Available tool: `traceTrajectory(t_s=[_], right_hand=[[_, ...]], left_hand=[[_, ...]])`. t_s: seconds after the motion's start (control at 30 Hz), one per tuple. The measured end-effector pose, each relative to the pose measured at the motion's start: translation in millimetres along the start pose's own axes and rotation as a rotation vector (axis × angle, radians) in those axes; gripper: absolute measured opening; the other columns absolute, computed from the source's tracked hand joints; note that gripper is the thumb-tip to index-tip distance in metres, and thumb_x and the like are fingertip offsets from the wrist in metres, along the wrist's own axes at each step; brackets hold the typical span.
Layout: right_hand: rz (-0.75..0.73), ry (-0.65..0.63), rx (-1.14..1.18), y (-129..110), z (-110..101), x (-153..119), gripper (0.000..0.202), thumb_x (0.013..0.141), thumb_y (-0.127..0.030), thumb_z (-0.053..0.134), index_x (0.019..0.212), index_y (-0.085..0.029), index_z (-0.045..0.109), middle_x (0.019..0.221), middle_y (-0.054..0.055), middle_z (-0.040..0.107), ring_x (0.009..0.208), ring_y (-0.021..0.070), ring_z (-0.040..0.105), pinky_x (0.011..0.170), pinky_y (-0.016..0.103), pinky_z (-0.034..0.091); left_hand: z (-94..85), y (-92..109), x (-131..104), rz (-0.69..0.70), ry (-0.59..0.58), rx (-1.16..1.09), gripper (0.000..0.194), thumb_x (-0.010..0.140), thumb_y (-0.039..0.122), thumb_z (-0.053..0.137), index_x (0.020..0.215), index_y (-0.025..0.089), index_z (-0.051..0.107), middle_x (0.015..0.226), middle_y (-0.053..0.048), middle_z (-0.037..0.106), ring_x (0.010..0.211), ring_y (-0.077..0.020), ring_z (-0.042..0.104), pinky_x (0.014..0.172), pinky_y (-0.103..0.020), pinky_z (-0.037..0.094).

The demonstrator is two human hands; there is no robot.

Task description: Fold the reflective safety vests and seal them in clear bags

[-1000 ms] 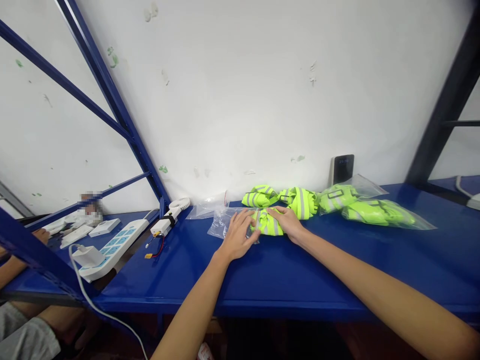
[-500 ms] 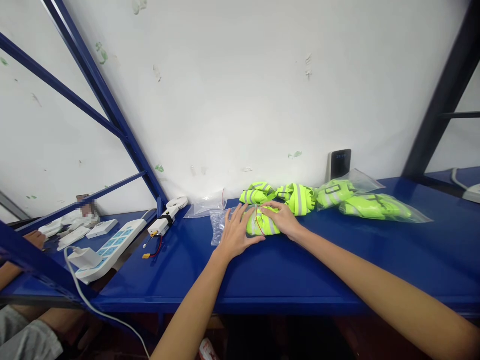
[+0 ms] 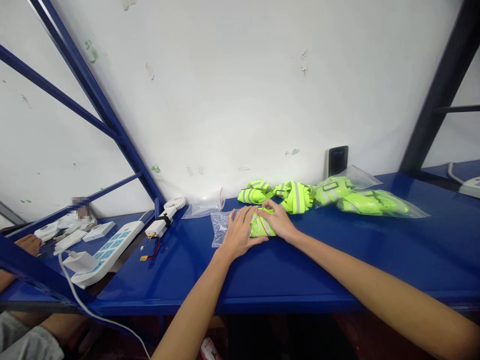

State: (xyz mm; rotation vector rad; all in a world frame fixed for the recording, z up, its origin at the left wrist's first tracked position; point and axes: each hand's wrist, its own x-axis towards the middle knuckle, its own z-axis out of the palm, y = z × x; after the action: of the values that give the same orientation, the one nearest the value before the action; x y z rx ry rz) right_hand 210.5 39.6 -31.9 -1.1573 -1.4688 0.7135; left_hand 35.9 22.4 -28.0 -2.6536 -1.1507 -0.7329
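Observation:
A folded yellow-green vest [image 3: 262, 226] with grey bands lies in a clear bag with a red seal line, on the blue table [image 3: 300, 270]. My left hand [image 3: 238, 232] rests on the bag's left part, thumb spread from the fingers. At its upper right, my right hand [image 3: 279, 220] pinches the bag edge between thumb and fingers. The clear plastic [image 3: 218, 227] of the bag sticks out left of my left hand. Behind are two rolled vests, one on the left [image 3: 256, 192] and one nearer the middle [image 3: 296, 197], both unbagged.
Two bagged vests [image 3: 375, 204] lie at the right by a dark-screened device [image 3: 337, 161]. An empty clear bag [image 3: 204, 206], a small white fan [image 3: 174, 204] and a power strip [image 3: 108, 255] are leftward. Another person's hand [image 3: 30, 245] shows far left.
My right hand has drawn slightly left and closer to my left hand, and less of the bagged vest shows between them. The whole view has shifted a little.

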Motion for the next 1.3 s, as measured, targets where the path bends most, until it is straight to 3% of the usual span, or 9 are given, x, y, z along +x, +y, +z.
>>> traceTrajectory(t_s=[0.17, 0.33, 0.57, 0.7, 0.8, 0.97, 1.07, 1.2, 1.3], right_hand=[[0.132, -0.108, 0.168, -2.8, -3.2, -1.1, 0.026, 0.078, -0.046, 0.057, 0.083, -0.023, 0.047, 0.07, -0.005, 0.048, 0.068, 0.0146, 0.048, 0.062, 0.025, 0.037], [0.254, -0.182, 0.396, -3.2, -8.0, 3.3, 0.036, 0.066, -0.034, 0.071, 0.094, -0.022, 0.053, 0.073, -0.004, 0.054, 0.065, 0.0136, 0.055, 0.058, 0.024, 0.042], [0.233, -0.169, 0.324, -4.8, -0.5, -3.8, 0.042, 0.058, -0.032, 0.079, 0.091, -0.02, 0.057, 0.063, -0.004, 0.06, 0.056, 0.0144, 0.057, 0.055, 0.027, 0.045], [0.165, -0.168, 0.273, -3.7, 8.9, -12.4, 0.025, 0.061, -0.025, 0.071, 0.082, -0.018, 0.06, 0.066, -0.001, 0.065, 0.058, 0.015, 0.058, 0.056, 0.027, 0.045], [0.155, -0.237, 0.279, -4.6, 11.1, -16.5, 0.01, 0.067, -0.025, 0.06, 0.07, -0.016, 0.063, 0.065, 0.0, 0.066, 0.059, 0.0147, 0.058, 0.056, 0.025, 0.043], [0.291, -0.413, 0.491, -9.7, 5.0, -17.0, 0.027, 0.076, -0.033, 0.047, 0.068, -0.015, 0.067, 0.069, 0.006, 0.069, 0.066, 0.0179, 0.064, 0.06, 0.026, 0.047], [0.355, -0.507, 0.57, -11.7, 1.1, -15.9, 0.04, 0.082, -0.044, 0.043, 0.077, -0.015, 0.07, 0.074, 0.008, 0.071, 0.067, 0.0183, 0.066, 0.056, 0.025, 0.049], [0.264, -0.641, 0.478, -13.7, 0.9, -14.7, 0.047, 0.083, -0.056, 0.049, 0.086, -0.014, 0.07, 0.068, 0.008, 0.07, 0.058, 0.0181, 0.065, 0.044, 0.023, 0.046], [0.245, -0.692, 0.397, -14.9, 1.6, -13.2, 0.046, 0.084, -0.053, 0.05, 0.088, -0.011, 0.07, 0.066, 0.01, 0.071, 0.055, 0.019, 0.066, 0.039, 0.021, 0.043]], left_hand=[[-1.0, -2.4, -1.2, -0.025, -0.036, -0.057, 0.08, 0.082, 0.06, 0.055, 0.145, 0.024, 0.022, 0.143, -0.014, 0.041, 0.136, -0.0285, 0.034, 0.114, -0.053, 0.014], [-4.6, -11.5, -5.8, -0.157, -0.028, -0.121, 0.073, 0.086, 0.058, 0.051, 0.145, 0.026, 0.023, 0.143, -0.013, 0.041, 0.135, -0.0282, 0.035, 0.113, -0.053, 0.016], [-15.0, -6.7, -6.0, -0.089, 0.003, -0.107, 0.07, 0.08, 0.056, 0.06, 0.138, 0.025, 0.035, 0.136, -0.011, 0.047, 0.13, -0.028, 0.04, 0.111, -0.05, 0.021], [-21.7, 7.5, -2.1, -0.018, -0.007, -0.056, 0.054, 0.082, 0.05, 0.06, 0.129, 0.025, 0.045, 0.126, -0.01, 0.054, 0.121, -0.0277, 0.047, 0.105, -0.046, 0.029], [-26.4, 12.5, 1.0, 0.003, -0.037, -0.043, 0.045, 0.084, 0.048, 0.058, 0.122, 0.026, 0.049, 0.117, -0.008, 0.058, 0.114, -0.0264, 0.052, 0.1, -0.043, 0.033], [-33.4, 13.9, 3.1, -0.023, -0.067, -0.061, 0.048, 0.081, 0.052, 0.059, 0.12, 0.025, 0.052, 0.109, -0.006, 0.061, 0.105, -0.0265, 0.055, 0.097, -0.042, 0.035], [-36.7, 15.6, 1.8, -0.024, -0.112, -0.103, 0.054, 0.079, 0.054, 0.06, 0.123, 0.024, 0.052, 0.11, -0.007, 0.062, 0.105, -0.0278, 0.056, 0.097, -0.044, 0.036], [-41.8, 10.7, 8.2, -0.058, -0.184, -0.24, 0.046, 0.09, 0.044, 0.043, 0.134, 0.031, 0.045, 0.128, -0.003, 0.058, 0.117, -0.0256, 0.053, 0.099, -0.042, 0.038], [-46.2, -2.5, 25.4, -0.166, -0.236, -0.359, 0.045, 0.094, 0.035, 0.027, 0.136, 0.032, 0.044, 0.135, 0.0, 0.055, 0.122, -0.0208, 0.051, 0.101, -0.038, 0.041]])
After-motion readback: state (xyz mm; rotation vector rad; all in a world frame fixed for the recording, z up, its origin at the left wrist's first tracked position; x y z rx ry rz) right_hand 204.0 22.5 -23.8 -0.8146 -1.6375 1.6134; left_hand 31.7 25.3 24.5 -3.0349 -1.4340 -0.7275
